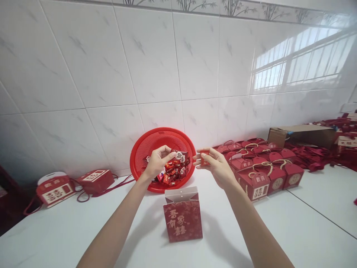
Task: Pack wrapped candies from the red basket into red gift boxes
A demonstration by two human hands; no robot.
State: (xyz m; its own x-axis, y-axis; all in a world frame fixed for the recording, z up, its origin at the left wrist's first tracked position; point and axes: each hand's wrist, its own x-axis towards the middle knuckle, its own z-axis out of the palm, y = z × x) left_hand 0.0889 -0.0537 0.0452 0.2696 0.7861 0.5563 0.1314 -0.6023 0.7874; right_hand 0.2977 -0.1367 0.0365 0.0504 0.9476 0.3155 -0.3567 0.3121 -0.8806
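Note:
My left hand is closed in a pinch in front of the basket, on the edge of a dark red candy packet with a white label. Between the fingers and thumb of my right hand is a small red packet, held just right of the basket's rim. The red plastic basket leans tilted toward me, with wrapped candies piled in its lower part. Below and between my hands, a dark red gift box stands upright on the white table, its top flaps open.
Closed red gift boxes with rope handles stand in rows at the right. Behind them are a brown cardboard box and heaped red ribbons. Two more red boxes lie at the left. A tiled wall borders the table's back.

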